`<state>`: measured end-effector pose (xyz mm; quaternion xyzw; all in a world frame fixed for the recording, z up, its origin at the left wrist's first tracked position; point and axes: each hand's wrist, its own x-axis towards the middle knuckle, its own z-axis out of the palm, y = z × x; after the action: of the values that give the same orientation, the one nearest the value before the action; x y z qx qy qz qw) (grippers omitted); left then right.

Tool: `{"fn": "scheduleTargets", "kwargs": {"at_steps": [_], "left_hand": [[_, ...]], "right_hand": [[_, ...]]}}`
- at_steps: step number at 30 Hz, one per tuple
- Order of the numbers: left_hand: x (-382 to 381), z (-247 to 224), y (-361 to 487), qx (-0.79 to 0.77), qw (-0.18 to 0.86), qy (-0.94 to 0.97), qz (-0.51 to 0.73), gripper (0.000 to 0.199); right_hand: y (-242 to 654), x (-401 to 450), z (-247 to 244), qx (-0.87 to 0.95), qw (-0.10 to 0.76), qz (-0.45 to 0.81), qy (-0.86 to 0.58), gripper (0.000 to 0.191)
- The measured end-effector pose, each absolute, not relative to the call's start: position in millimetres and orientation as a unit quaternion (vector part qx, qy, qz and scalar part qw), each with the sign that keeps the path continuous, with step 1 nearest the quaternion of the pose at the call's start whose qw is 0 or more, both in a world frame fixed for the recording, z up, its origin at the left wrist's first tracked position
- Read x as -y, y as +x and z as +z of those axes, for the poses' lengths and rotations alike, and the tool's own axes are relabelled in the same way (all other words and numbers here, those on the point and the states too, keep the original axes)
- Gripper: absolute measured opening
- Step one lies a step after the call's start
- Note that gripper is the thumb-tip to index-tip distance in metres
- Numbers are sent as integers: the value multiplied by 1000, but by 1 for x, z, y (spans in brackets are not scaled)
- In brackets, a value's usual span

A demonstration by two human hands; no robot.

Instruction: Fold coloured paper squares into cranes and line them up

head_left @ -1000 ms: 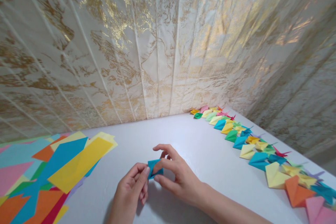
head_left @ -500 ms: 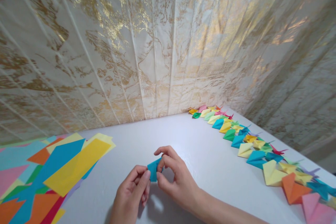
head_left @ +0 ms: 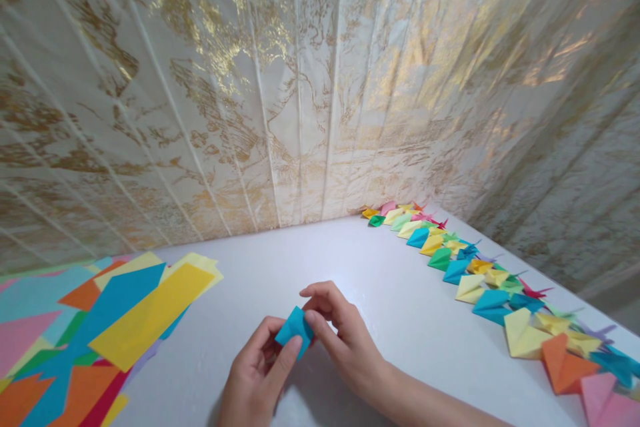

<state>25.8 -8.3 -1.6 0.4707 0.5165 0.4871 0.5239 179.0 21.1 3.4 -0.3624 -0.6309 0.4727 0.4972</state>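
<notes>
A small folded piece of blue paper (head_left: pixel 296 330) is held up between my two hands, above the white table. My left hand (head_left: pixel 263 363) pinches it from the lower left, with the thumb flat on its front face. On the right edge, the thumb of my right hand (head_left: pixel 345 333) presses against the paper, its index finger curling above. Fingers behind the paper are partly hidden. The paper shows a pointed top corner and a crease across its face.
Loose coloured sheets lie overlapping at the left, a yellow sheet (head_left: pixel 155 317) on top. Folded paper cranes, such as an orange one (head_left: pixel 565 363), line the table's right side in rows. A gold-patterned white curtain (head_left: pixel 280 113) hangs along the back of the table (head_left: pixel 270 260).
The blue paper has turned so that more of its face shows. My left thumb has moved onto its front, and my right thumb and fingers have shifted to its right edge.
</notes>
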Motion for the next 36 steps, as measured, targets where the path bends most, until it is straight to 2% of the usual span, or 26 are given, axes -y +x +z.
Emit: {"fn": "scheduleTargets", "kwargs": {"at_steps": [3,6,10,14,16,18,22,24,26,28,33,36], "left_hand": [[4,-2,23,-515,460,504,519,43],[0,-5,19,-504,409,526,550,35],[2,-9,18,-488,462,543,503,31],[4,-12,22,-510,492,487,511,44],[2,-12,20,-509,488,519,483,34],[-2,-10,14,-512,437,574,466,27],[-11,1,-2,-455,164,738,469,13],[-14,5,-8,-401,12,818,413,18],[-17,4,-10,-366,-76,858,352,25],[-18,1,-10,-357,-87,875,315,28],[-18,-7,-12,-397,32,882,253,21],[-18,-13,-17,-403,38,878,257,23]], "right_hand": [[179,-22,4,620,474,510,-361,25],[179,-22,8,645,445,492,-380,27],[179,-23,12,644,459,462,-402,33],[177,-27,7,550,492,558,-380,43],[176,-29,2,502,496,607,-366,43],[177,-32,-2,490,492,618,-368,36],[186,-40,-2,648,449,467,-401,5],[192,-45,0,708,422,387,-415,22],[197,-47,2,734,399,342,-430,39],[199,-48,5,767,366,300,-434,45],[195,-41,6,857,271,211,-385,40],[193,-37,3,890,221,125,-378,34]]}}
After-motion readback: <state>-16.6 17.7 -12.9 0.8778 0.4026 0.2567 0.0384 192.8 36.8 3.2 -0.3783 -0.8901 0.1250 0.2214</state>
